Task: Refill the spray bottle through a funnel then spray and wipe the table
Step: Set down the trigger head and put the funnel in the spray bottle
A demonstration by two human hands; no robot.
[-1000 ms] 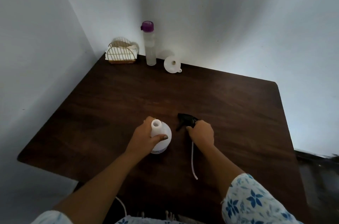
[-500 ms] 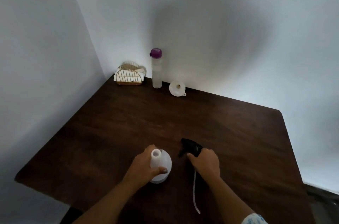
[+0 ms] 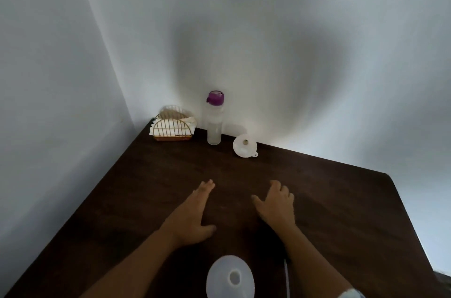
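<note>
Two plain white walls (image 3: pixel 292 16) meet in a corner running from the upper left of the frame down to the far left corner of the table (image 3: pixel 329 200). The table is dark brown wood, pushed into that corner. A broad soft shadow lies on the wall at upper centre. Light is dim and even. A dark strip of floor (image 3: pixel 443 280) shows at lower right.
</note>
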